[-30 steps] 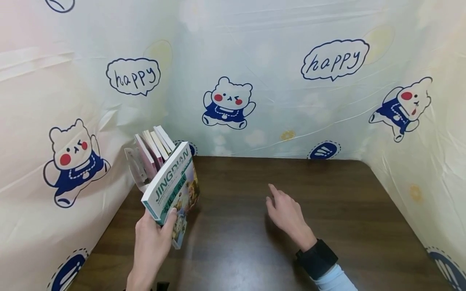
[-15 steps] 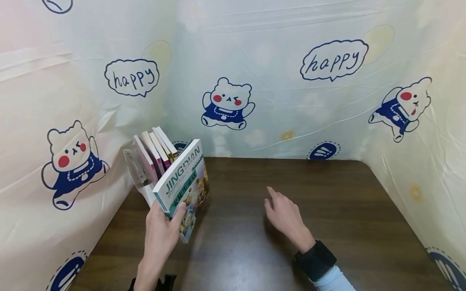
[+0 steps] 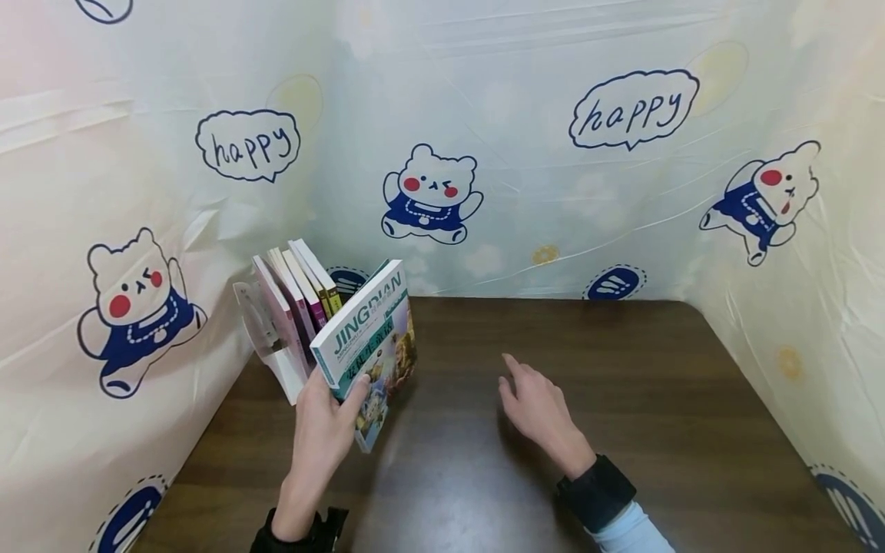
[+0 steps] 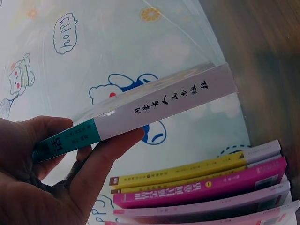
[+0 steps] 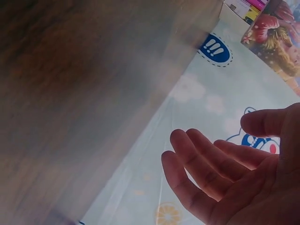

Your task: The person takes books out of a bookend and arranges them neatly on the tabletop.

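My left hand [image 3: 325,426] grips a thick book [image 3: 373,346] by its spine side, thumb on the picture cover. The cover carries "JINGDIAN" on a white band and a green band. In the left wrist view the book's white and green spine [image 4: 164,105] lies between thumb and fingers. Just left of it in the head view, several books [image 3: 293,288] stand leaning in a row, with yellow, magenta and pink spines. A white bookend [image 3: 273,346] stands at their left. My right hand [image 3: 539,407] hovers over the table with relaxed fingers, holding nothing.
The dark wooden table [image 3: 588,346] spreads out under both hands. A pale printed cloth [image 3: 525,192] with cartoon bears and "happy" bubbles encloses its back and sides.
My left hand has carried the book to the right and slightly away, uncovering more of the standing books and the bookend. The right hand has hardly moved.
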### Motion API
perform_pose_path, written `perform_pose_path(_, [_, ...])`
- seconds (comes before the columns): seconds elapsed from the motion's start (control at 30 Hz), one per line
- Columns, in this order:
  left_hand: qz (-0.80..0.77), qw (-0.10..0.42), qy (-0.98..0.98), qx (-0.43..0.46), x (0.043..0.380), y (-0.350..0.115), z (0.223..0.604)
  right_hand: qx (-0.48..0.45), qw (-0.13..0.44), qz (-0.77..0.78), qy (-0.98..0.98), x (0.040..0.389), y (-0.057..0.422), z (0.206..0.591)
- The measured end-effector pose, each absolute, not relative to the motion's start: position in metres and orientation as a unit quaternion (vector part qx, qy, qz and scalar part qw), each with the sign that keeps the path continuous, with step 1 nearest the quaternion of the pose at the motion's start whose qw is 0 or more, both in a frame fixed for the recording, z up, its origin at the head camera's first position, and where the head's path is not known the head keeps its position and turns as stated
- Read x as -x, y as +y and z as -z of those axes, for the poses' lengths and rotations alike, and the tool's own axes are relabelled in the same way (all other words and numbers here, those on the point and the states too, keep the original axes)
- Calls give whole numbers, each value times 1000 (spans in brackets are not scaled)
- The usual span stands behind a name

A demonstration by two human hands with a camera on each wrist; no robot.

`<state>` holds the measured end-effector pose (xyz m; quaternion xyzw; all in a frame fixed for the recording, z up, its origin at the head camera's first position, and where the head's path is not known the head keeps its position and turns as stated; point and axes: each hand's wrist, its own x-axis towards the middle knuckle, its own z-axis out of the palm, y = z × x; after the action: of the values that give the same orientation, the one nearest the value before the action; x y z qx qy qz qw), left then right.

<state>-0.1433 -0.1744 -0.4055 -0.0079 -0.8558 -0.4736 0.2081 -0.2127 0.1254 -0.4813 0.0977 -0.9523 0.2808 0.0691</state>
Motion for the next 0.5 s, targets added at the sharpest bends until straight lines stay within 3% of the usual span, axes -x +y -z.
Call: perform_pose_path(0.5, [486,181,-855,12,156,-173,411,-96,67,-288,-950,213,124,483])
